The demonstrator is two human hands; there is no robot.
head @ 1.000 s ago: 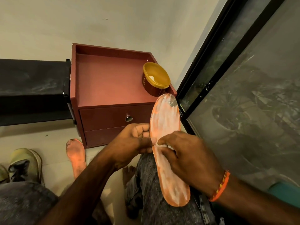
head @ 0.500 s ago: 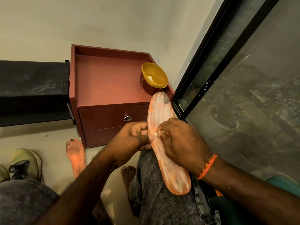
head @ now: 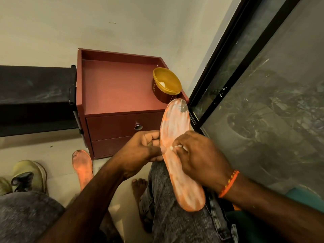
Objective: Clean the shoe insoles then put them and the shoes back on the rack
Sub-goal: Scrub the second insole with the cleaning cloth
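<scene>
**Insole across your lap, both hands on it**

Your left hand (head: 140, 151) pinches the orange insole (head: 177, 151) at its edge over your right thigh. Your right hand (head: 198, 158) curls fingers around a small white wad, pressing it to the insole. A second insole (head: 82, 165) lies on the floor beside a shoe (head: 29, 174).

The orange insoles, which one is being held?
The long orange insole over the lap, held by the left hand; the other insole lies on the floor.

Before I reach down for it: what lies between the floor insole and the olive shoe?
Only bare floor separates the floor insole from the olive shoe in the head view; nothing sits in that gap.
</scene>
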